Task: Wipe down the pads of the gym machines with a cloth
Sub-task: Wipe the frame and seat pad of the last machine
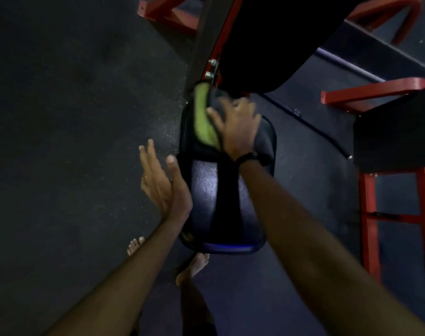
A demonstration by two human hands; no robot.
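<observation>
Cloth point(203, 120), green and dark, lies on far end of seat pad point(206, 190), up against left edge, just below back pad point(267, 44). Right hand point(238, 127) presses flat on cloth, fingers spread, grip wide. Left hand point(161, 180) hovers off pad's left edge, fingers straight, holding nothing. Open floor point(73, 117) lies left of pad; red frame point(371, 93) crowds right side. No readable writing; picture blurred.
</observation>
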